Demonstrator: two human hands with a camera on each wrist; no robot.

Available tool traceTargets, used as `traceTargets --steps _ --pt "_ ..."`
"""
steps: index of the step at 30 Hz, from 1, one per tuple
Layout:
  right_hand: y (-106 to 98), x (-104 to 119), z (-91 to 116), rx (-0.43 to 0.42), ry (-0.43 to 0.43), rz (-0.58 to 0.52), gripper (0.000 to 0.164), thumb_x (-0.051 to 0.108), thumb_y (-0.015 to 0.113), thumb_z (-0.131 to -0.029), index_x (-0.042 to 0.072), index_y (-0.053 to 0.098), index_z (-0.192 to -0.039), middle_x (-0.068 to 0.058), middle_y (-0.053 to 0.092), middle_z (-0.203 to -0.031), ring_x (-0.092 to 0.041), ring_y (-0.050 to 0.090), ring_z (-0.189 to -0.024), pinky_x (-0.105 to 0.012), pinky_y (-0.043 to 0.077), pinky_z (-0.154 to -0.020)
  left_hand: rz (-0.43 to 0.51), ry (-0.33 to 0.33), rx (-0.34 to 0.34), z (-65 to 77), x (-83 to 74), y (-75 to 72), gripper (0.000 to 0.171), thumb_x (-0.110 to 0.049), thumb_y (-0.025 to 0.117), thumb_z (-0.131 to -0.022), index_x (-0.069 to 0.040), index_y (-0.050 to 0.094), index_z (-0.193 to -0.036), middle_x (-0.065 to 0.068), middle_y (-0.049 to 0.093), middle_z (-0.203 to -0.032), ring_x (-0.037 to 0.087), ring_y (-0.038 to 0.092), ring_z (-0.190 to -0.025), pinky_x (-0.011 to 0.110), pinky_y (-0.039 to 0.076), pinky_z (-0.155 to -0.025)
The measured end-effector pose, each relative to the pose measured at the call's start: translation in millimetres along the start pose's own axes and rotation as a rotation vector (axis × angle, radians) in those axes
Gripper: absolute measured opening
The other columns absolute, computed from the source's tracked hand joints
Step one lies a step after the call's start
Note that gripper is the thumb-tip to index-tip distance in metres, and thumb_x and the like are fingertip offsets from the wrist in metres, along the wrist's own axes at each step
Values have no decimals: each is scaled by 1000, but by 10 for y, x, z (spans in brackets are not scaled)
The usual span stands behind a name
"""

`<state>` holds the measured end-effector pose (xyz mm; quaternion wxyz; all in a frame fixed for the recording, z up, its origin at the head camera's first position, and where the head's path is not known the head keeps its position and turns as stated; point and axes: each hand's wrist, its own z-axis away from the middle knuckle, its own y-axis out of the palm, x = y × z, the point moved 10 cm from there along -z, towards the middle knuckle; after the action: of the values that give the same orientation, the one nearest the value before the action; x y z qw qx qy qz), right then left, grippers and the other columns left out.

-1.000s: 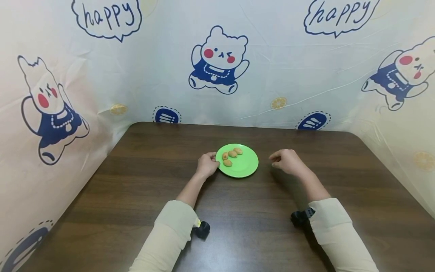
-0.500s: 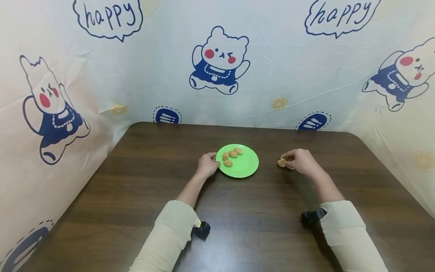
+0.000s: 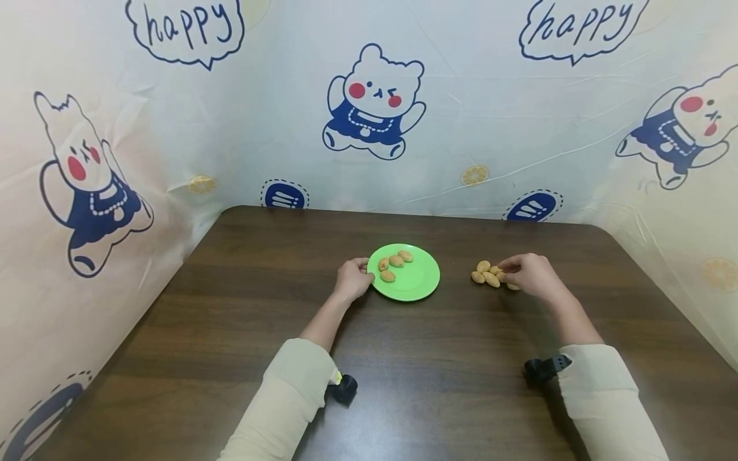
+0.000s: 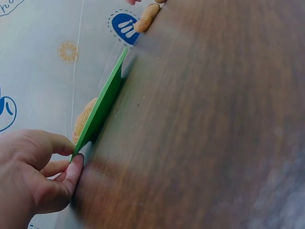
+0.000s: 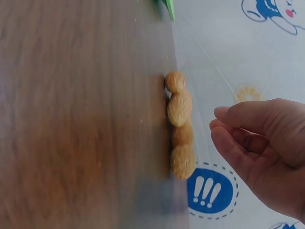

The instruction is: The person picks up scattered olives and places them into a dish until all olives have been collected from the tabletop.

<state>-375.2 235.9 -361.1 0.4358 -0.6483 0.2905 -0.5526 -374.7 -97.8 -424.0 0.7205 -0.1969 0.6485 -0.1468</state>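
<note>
Loose peanuts (image 3: 491, 280): here's the cluster, lying on the table (image 3: 259, 288) to the right of the plate (image 3: 418, 278) and apart from it; fingers hide part of it, so no full count.
Right hand (image 3: 533, 275): over the cluster's right end, fingers bent, tips slightly parted, nothing visible between them; the wrist view shows a gap to the shells.
Picking: looks like the step in hand, choosing one from the bunch.
Next pinch: probably calls for lowering the tips and closing gently on a single shell, its neighbours undisturbed.
Plate peanuts (image 3: 396, 260): four, toward the left and back, leaving bare green at the right.
Left hand (image 3: 352, 280): pinching the plate's left rim, presumably to steady it.
Backdrop (image 3: 259, 115): printed bears behind the table.
</note>
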Motion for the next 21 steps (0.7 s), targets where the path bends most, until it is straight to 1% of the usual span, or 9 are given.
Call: traceTargets --steps 5,12,18,21 --pt "-34 -109 31 -2 19 -8 26 9 62 -86 -7 65 -106 -20 65 -99 -31 59 -88 -41 50 -70 -1 -5 1 3 4 2 46 -2 55 -86 2 49 -131 10 58 -106 19 53 -96 29 46 -76" --pt "-48 -217 47 4 31 -12 25 7 61 -86 -7 65 -107 -20 65 -99 -32 59 -89 -43 49 -72 2 -5 1 -6 5 6 46 -1 55 -85 1 50 -131 9 59 -105 19 53 -95 28 46 -76" --pt "-37 -333 59 24 85 -34 27 9 62 -86 -6 64 -108 -21 63 -103 -32 57 -92 -44 47 -74 1 -2 -2 0 -3 4 46 -1 56 -85 2 50 -131 10 59 -106 19 53 -97 29 46 -77" --pt "-34 -370 66 25 92 -28 28 10 61 -86 -6 64 -108 -22 63 -104 -34 56 -94 -45 46 -75 1 0 -2 -4 -6 5 46 -1 56 -85 2 50 -131 10 59 -106 19 53 -96 29 46 -77"
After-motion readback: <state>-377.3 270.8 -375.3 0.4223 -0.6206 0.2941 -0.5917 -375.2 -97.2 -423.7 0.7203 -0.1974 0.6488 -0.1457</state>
